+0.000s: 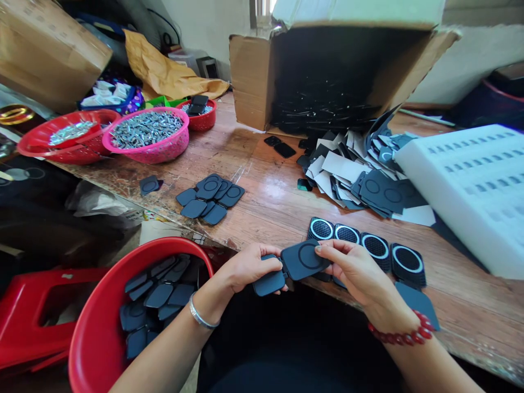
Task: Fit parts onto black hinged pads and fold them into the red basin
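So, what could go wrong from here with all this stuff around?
The hinged black piece, held between the left hand and right hand, might slip. The right hand could nudge the white-ringed pieces beside it. The pink basket, heaped with metal parts near the edge of the table, could spill if knocked.

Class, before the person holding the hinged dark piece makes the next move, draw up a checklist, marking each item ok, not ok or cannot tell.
1. Hinged piece held by both hands: ok; the left hand grips the smaller panel, the right hand the larger, ringed panel.
2. Piece opened out: ok; its panels are spread apart.
3. Underside undamaged: cannot tell; it faces away from the camera.
4. Four ringed squares lined up: ok; they lie in a row on the bench.
5. Loose sheets stacked neatly: not ok; they lie in a jumbled heap.
6. Pieces in red tub undamaged: cannot tell; many overlap.
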`<control>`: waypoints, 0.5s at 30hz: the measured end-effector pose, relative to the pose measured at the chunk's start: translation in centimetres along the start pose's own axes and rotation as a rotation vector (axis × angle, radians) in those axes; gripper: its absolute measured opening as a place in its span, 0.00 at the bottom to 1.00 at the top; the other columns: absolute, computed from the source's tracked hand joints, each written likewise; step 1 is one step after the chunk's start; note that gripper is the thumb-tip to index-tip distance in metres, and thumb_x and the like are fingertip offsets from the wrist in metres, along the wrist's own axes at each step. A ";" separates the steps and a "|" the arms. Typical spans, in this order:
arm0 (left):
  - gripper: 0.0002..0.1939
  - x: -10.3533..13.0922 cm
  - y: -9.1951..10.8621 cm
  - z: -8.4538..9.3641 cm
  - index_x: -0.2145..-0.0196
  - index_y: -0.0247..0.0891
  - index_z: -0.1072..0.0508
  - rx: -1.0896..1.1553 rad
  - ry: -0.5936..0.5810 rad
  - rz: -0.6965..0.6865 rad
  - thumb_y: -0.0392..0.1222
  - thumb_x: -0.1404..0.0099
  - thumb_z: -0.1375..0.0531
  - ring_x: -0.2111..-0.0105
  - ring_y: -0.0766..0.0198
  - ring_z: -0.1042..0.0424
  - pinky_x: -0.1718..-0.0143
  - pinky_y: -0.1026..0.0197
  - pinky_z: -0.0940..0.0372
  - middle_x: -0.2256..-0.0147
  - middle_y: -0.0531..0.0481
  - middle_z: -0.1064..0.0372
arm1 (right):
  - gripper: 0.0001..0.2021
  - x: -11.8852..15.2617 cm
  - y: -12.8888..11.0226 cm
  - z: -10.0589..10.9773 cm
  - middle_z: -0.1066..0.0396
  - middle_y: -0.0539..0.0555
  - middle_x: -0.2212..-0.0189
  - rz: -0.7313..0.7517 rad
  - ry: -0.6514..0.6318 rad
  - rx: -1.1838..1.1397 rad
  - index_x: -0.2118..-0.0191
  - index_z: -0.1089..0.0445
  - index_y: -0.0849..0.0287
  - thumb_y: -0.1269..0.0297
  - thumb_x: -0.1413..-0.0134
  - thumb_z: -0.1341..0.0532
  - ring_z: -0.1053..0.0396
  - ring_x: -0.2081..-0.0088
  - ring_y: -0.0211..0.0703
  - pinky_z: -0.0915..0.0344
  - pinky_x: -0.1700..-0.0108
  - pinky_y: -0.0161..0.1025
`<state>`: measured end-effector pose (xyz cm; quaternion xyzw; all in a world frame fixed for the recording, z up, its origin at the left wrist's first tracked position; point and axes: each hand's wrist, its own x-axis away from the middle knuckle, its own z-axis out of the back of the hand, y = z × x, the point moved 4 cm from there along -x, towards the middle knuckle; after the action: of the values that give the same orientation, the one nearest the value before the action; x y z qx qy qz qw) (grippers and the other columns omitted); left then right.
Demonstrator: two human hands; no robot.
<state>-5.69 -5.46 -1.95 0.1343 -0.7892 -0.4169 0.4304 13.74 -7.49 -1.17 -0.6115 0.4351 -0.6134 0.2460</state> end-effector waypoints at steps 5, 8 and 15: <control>0.16 0.0 0.1 -0.1 0.61 0.34 0.23 -0.016 0.017 0.022 0.39 0.47 0.41 0.76 0.62 0.23 0.75 0.63 0.29 0.75 0.49 0.24 | 0.18 -0.1 0.0 0.0 0.29 0.52 0.74 0.013 0.002 0.035 0.76 0.26 0.61 0.54 0.72 0.24 0.33 0.71 0.39 0.34 0.71 0.35; 0.15 0.0 0.2 -0.1 0.61 0.35 0.23 -0.013 0.013 0.015 0.39 0.47 0.41 0.76 0.62 0.24 0.75 0.63 0.29 0.75 0.49 0.24 | 0.19 -0.1 0.0 0.0 0.29 0.52 0.73 0.016 -0.010 0.044 0.76 0.26 0.61 0.53 0.72 0.24 0.34 0.71 0.38 0.35 0.71 0.35; 0.14 0.1 0.4 -0.3 0.62 0.35 0.23 0.009 0.002 0.012 0.38 0.47 0.40 0.75 0.63 0.24 0.74 0.64 0.29 0.75 0.49 0.24 | 0.20 0.0 -0.1 0.0 0.30 0.52 0.73 0.025 -0.005 0.069 0.77 0.27 0.61 0.51 0.73 0.23 0.36 0.72 0.38 0.35 0.72 0.35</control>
<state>-5.44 -5.45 -1.48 0.1320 -0.7913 -0.4109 0.4332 13.76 -7.42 -1.08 -0.5986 0.4206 -0.6233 0.2760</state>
